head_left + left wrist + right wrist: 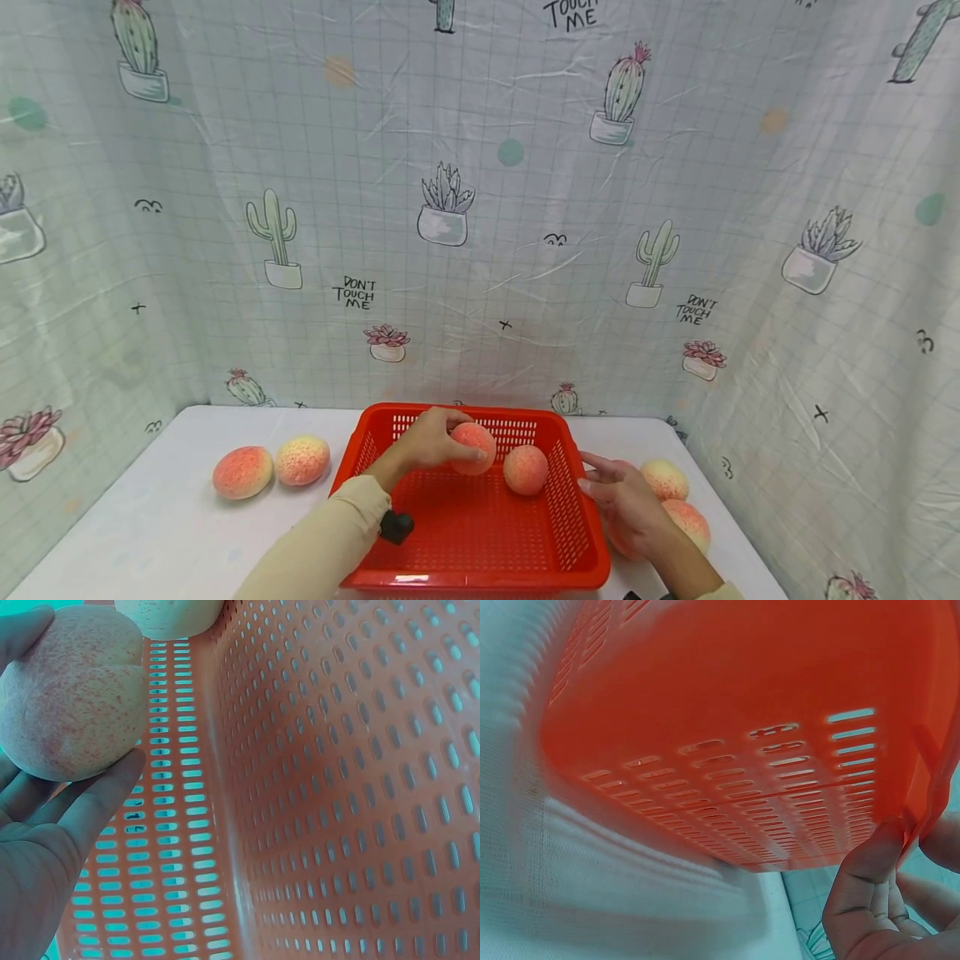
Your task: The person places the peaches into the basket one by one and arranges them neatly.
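My left hand holds a pink-and-yellow peach inside the red plastic basket, near its back wall. In the left wrist view, fingers curve under the held peach and the thumb presses its upper side. Just right of it, a second peach lies in the basket. My right hand is at the basket's right side. The right wrist view shows its thumb and fingers pinching the basket rim.
Two peaches, one redder and one yellower, lie on the white table left of the basket. Several more peaches lie to its right, some partly behind my right hand. A cactus-print curtain hangs behind the table and along its sides.
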`<state>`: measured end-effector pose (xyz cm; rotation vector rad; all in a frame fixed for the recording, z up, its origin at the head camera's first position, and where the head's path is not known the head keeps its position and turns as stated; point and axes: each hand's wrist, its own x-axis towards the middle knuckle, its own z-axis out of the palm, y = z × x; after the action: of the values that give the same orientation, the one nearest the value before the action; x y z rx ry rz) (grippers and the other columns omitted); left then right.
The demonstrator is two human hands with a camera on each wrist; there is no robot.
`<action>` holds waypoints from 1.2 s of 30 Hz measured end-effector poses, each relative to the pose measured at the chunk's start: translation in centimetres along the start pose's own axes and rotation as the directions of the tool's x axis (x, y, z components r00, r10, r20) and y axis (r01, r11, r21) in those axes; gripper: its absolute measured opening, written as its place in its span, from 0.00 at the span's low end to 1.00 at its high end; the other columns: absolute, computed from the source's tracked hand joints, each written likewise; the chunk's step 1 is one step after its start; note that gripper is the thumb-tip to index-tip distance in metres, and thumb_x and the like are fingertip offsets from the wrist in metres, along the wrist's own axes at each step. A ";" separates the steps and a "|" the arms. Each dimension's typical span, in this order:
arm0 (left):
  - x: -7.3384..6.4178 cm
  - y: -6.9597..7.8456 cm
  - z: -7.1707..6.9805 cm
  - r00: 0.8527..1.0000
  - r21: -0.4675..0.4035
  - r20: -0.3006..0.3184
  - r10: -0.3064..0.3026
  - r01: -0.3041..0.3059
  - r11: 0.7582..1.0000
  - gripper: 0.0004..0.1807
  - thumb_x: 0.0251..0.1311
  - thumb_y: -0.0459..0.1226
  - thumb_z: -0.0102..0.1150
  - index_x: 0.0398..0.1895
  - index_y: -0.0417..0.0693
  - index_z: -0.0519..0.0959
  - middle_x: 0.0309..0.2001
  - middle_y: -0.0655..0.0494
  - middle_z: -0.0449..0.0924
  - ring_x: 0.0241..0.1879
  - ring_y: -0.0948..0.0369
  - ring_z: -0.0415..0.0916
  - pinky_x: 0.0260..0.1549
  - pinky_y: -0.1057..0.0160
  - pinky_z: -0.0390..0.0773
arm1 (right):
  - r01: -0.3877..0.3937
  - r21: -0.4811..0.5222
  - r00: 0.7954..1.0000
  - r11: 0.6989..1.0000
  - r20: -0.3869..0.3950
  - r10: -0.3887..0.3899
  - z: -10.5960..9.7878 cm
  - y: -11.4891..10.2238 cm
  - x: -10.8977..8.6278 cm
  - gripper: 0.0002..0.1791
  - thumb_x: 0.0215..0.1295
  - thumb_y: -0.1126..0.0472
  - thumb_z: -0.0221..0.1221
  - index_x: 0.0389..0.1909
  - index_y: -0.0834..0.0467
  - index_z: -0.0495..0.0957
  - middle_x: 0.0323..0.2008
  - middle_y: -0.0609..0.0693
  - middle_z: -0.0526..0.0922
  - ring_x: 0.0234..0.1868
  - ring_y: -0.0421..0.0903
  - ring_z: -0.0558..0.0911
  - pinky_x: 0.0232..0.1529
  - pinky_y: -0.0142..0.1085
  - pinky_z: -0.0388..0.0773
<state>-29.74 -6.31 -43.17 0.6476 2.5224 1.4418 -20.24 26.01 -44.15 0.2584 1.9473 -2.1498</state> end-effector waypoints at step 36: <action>0.0 1.3 1.9 0.995 0.055 -0.079 -0.062 0.067 0.996 0.24 0.48 0.43 0.82 0.46 0.41 0.86 0.37 0.53 0.86 0.34 0.60 0.78 0.33 0.64 0.82 | -0.008 -0.018 1.000 1.000 -0.015 0.008 0.0 -0.1 0.0 0.35 0.73 0.67 0.59 0.79 0.58 0.63 0.50 0.56 0.82 0.48 0.48 0.83 0.56 0.42 0.87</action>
<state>-28.72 -4.22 -43.09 0.5235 2.6271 1.4034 -20.29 25.99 -44.08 0.2797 1.9696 -2.1308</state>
